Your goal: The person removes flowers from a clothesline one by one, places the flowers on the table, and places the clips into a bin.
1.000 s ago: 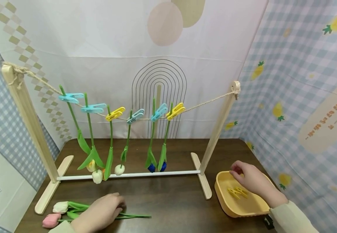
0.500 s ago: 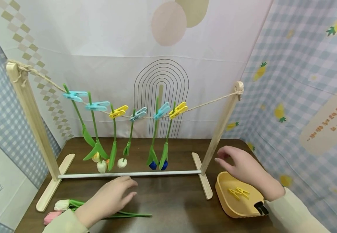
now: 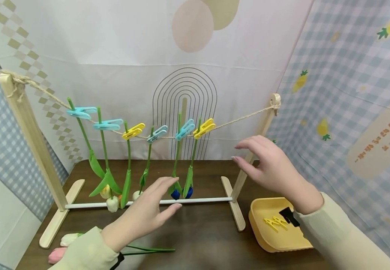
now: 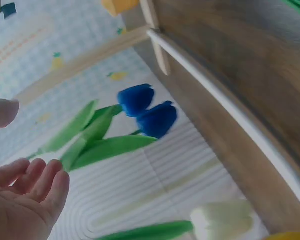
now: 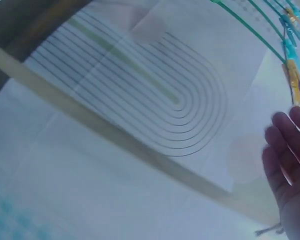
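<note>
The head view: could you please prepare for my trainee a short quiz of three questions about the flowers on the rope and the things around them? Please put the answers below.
1. Multiple choice: how many clothespins are on the rope? A) four, B) six, C) eight.
2. True or false: the left hand and the right hand both hold nothing.
3. Fill the gap: the loose pegs inside the tray are ____ in colour.

Key: 1. B; 2. true; 3. yellow.
</note>
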Tool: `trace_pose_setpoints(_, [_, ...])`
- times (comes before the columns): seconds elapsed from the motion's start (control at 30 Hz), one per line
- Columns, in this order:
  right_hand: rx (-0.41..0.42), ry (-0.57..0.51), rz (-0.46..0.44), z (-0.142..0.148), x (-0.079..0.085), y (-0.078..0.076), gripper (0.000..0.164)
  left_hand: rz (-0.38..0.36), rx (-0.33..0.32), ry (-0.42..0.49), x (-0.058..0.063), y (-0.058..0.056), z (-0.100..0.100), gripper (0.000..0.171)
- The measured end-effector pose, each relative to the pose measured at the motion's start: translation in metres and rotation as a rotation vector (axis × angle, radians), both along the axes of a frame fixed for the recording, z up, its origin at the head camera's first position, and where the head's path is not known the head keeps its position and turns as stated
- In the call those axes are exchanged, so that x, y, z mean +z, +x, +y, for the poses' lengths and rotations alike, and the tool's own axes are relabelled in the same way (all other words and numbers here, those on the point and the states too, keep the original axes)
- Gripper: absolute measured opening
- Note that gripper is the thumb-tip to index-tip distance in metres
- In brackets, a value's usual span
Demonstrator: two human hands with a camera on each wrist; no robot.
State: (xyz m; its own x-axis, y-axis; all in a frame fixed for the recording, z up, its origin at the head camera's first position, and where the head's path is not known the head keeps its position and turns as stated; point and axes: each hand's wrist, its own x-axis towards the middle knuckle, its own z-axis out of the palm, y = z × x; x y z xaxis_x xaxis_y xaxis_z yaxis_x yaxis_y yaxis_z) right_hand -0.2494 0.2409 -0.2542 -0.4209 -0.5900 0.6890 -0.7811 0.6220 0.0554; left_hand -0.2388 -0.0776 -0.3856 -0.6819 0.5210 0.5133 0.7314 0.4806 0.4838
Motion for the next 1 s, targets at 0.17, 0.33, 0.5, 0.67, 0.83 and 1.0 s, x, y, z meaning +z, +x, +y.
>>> trace_pose_setpoints(0.17, [0.076,0.003,0.151,-0.02,0.019,-0.006,0.029,0.046,-0.023,0.041,0.012,-0.001,0.014,0.071])
trace_pose_setpoints(0.33, [0.057,0.044,0.225,-0.04,0.035,-0.014,0.035,0.086,-0.005,0.077,0.022,-0.003,0.026,0.081])
trace_pose_setpoints(0.5, [-0.011,0.065,0.228,-0.052,0.04,-0.02,0.038,0.118,-0.006,0.124,0.029,-0.006,0.037,0.085])
trace_pose_setpoints(0.67, [-0.061,0.071,0.236,-0.058,0.041,-0.026,0.037,0.136,-0.005,0.159,0.033,-0.01,0.042,0.083])
trace_pose_setpoints(0.83, [-0.114,0.101,0.214,-0.057,0.04,-0.032,0.03,0.082,0.02,0.162,0.041,-0.014,0.049,0.08])
trace_pose_setpoints(1.0, [-0.153,0.146,0.193,-0.055,0.038,-0.031,0.026,0.059,0.009,0.196,0.047,-0.017,0.056,0.078])
